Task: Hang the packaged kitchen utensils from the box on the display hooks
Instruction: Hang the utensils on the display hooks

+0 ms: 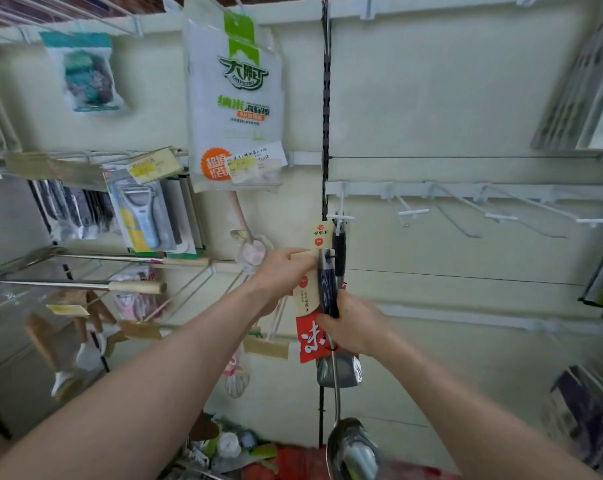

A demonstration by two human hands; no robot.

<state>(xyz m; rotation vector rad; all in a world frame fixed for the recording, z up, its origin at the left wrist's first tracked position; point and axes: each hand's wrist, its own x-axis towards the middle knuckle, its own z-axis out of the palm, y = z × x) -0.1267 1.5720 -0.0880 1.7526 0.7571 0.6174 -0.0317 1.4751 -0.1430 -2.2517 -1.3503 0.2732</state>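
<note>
at left, packaged peelers (144, 216) are seen hung on the wall, with a large sponge pack (236, 98) hung above and to their right. the left grip (286, 271) is pinched on the cream card (321, 233) of a packaged ladle (328, 289), whose top is held just beside a white display hook (341, 216). its dark handle is clasped lower down by the right grip (355, 327), and bare hooks (501, 216) are noted further right.
</note>
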